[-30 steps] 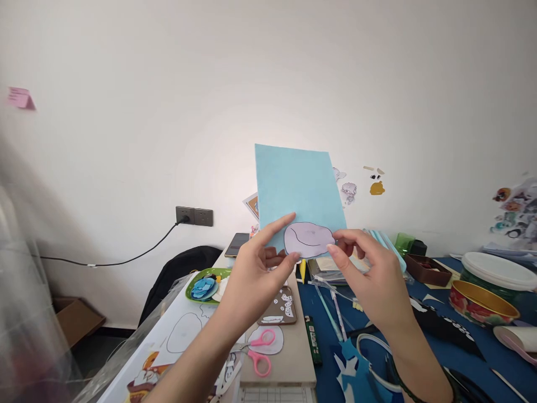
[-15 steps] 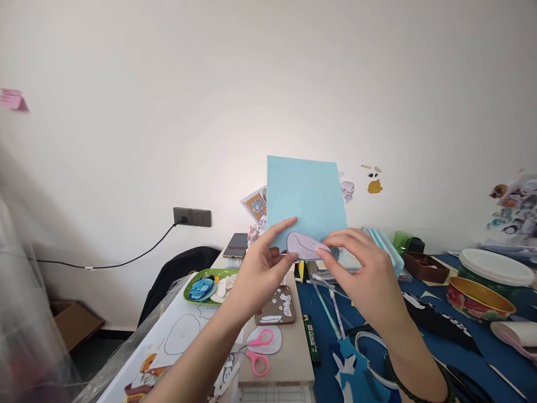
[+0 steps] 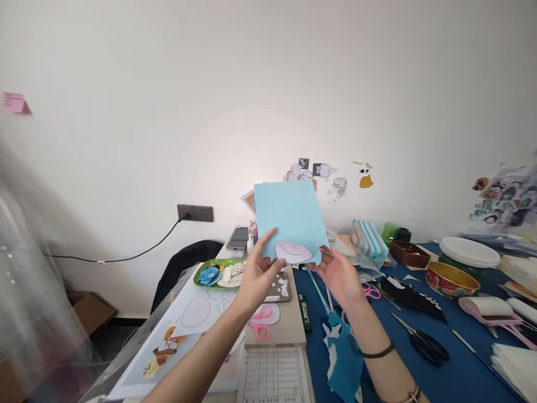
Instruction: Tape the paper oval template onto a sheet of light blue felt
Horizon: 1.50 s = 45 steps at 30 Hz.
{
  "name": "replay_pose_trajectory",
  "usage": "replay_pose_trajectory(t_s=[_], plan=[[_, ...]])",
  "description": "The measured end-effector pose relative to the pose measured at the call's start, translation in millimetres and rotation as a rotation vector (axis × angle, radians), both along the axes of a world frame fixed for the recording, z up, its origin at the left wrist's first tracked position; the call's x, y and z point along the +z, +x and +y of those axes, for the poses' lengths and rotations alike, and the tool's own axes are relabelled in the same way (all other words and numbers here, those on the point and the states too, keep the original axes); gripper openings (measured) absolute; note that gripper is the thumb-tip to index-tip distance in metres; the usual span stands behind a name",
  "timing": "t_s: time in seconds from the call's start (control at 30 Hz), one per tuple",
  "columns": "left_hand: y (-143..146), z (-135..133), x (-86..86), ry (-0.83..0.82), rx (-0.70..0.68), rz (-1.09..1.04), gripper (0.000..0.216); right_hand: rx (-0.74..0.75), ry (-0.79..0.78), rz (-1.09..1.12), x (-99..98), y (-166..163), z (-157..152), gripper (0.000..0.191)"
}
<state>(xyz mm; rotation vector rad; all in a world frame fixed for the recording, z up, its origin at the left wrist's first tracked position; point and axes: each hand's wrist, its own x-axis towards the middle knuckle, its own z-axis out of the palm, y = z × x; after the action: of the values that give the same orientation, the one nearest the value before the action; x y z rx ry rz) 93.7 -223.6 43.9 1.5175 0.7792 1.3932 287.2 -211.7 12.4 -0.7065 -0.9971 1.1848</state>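
Observation:
I hold a light blue sheet upright in front of me, above the desk. A pale oval paper cut-out with a curved pencil line lies against its lower edge. My left hand pinches the sheet and the cut-out from the left, thumb on the front. My right hand holds the sheet's lower right corner, fingers curled behind it.
Below lie pink scissors, a green plate of blue and white scraps, printed sheets, black scissors, a gold-rimmed tin, blue felt pieces on a blue mat. Stickers dot the wall; a socket sits at the left.
My arms have stretched farther out, so the blue sheet and both hands look smaller and lower. The view has pulled back, showing more of the desk and wall stickers.

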Motion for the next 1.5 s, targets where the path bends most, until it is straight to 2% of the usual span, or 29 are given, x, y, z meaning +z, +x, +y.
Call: replay_pose_trajectory(t_s=[0.07, 0.13, 0.2, 0.27, 0.4, 0.57, 0.73, 0.87, 0.93, 1.03, 1.1, 1.13, 1.2, 1.3, 1.43, 1.5], plan=[[-2.7, -4.2, -16.9, -0.037, -0.006, 0.002, 0.077, 0.179, -0.057, 0.084, -24.4, -14.8, -5.9, 0.03], [-5.1, -9.6, -32.2, -0.054, 0.008, -0.02, 0.083, 0.249, -0.063, 0.05, -42.9, -30.7, -12.0, 0.037], [-6.0, -15.3, -43.5, -0.06, 0.006, -0.043, 0.088, 0.217, -0.051, -0.02, -54.2, -43.2, -15.4, 0.043], [-5.3, -19.4, -50.2, -0.049, 0.002, -0.053, 0.091, 0.119, -0.048, -0.089, -59.9, -48.9, -15.2, 0.043], [-3.3, -18.0, -56.0, -0.003, 0.017, -0.057, 0.076, -0.004, -0.071, -0.195, -61.9, -40.7, -10.4, 0.032], [-8.7, -4.8, -63.3, -0.112, 0.024, -0.074, 0.035, 0.017, -0.097, -0.314, -56.3, -26.6, -11.5, 0.036], [-16.0, 1.7, -66.3, -0.202, 0.077, -0.103, 0.028, 0.066, -0.107, -0.402, -51.8, -30.2, -14.3, 0.04], [-20.8, 4.9, -65.0, -0.241, 0.081, -0.139, 0.03, 0.044, -0.089, -0.468, -56.2, -30.6, -12.4, 0.041], [-22.6, 6.8, -65.2, -0.259, 0.079, -0.147, 0.034, -0.077, -0.034, -0.496, -60.4, -29.2, -12.0, 0.049], [-23.6, 9.2, -67.4, -0.274, 0.088, -0.153, 0.036, -0.497, 0.267, -0.707, -65.0, -28.1, -14.9, 0.065], [-23.0, 9.9, -69.4, -0.273, 0.092, -0.157, 0.036, -0.75, 0.525, -0.957, -65.2, -29.3, -18.5, 0.059], [-22.4, 10.1, -70.3, -0.27, 0.091, -0.158, 0.036, -0.81, 0.618, -1.07, -64.5, -30.6, -20.5, 0.05], [-21.2, 10.0, -71.7, -0.263, 0.089, -0.159, 0.035, -0.845, 0.721, -1.213, -62.0, -34.0, -24.0, 0.029], [-19.8, 9.7, -72.6, -0.258, 0.096, -0.172, 0.033, -0.822, 0.759, -1.223, -57.3, -39.3, -27.6, 0.006], [-19.9, 9.3, -72.6, -0.267, 0.16, -0.253, 0.032, -0.731, 0.772, -1.114, -53.2, -41.7, -29.6, 0.01], [-21.2, 9.0, -71.6, -0.275, 0.211, -0.332, 0.034, -0.636, 0.675, -0.96, -52.7, -38.9, -29.0, 0.009]])
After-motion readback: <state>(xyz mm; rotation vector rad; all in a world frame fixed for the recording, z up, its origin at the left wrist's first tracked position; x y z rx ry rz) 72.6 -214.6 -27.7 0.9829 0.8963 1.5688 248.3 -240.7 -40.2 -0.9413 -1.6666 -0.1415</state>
